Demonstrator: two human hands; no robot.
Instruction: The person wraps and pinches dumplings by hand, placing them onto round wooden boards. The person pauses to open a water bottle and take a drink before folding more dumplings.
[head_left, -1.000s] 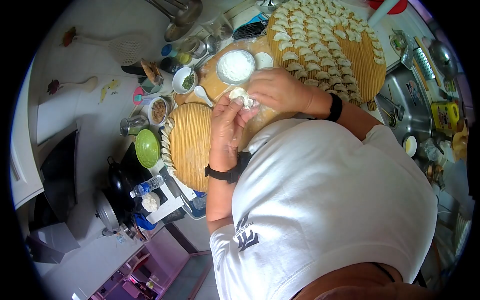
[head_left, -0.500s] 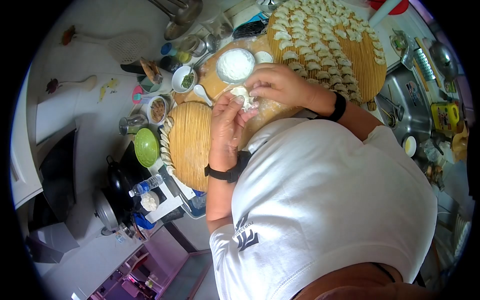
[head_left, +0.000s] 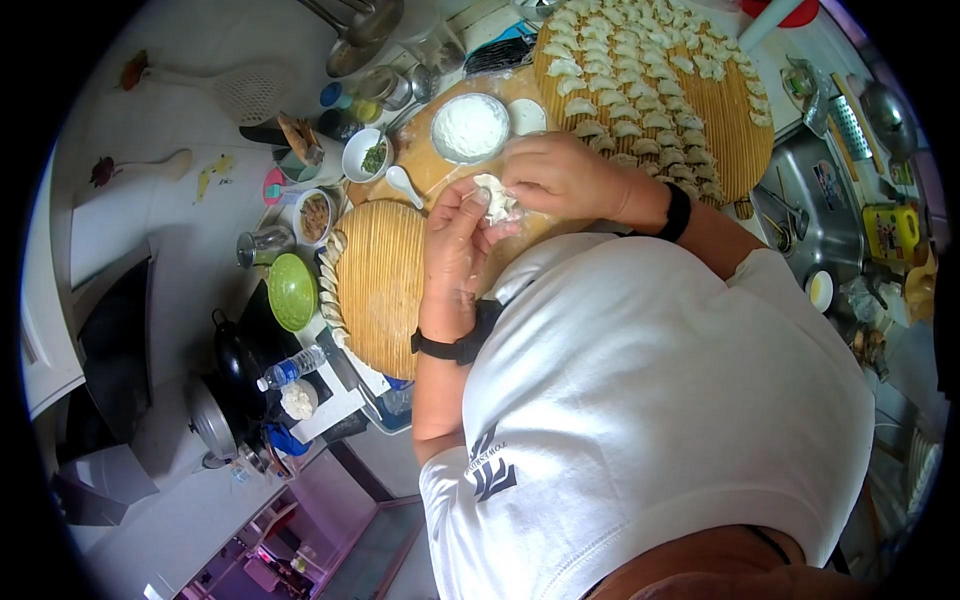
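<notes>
A white dumpling (head_left: 495,199), its edge ruffled, is between my two hands above the floured wooden board (head_left: 425,158). My left hand (head_left: 455,232) cradles it from the near side, thumb on top and fingers beneath. From the other side my right hand (head_left: 562,175) pinches its edge with curled fingers; the fingertips are partly hidden. Beyond them stands a bowl of white flour (head_left: 470,128), with a white disc of dough (head_left: 527,117) beside it. A white spoon (head_left: 403,187) lies left of my hands.
Rows of dumplings (head_left: 640,95) cover much of a round slatted tray (head_left: 740,150). Another slatted tray (head_left: 380,290) has dumplings along its left edge. Nearby are a bowl of chopped greens (head_left: 368,157), a bowl of brownish filling (head_left: 315,217), a green bowl (head_left: 292,292) and a sink (head_left: 825,215).
My hands have shifted slightly right with the dumpling. The right fingers still work at its edge, and the surroundings look the same.
</notes>
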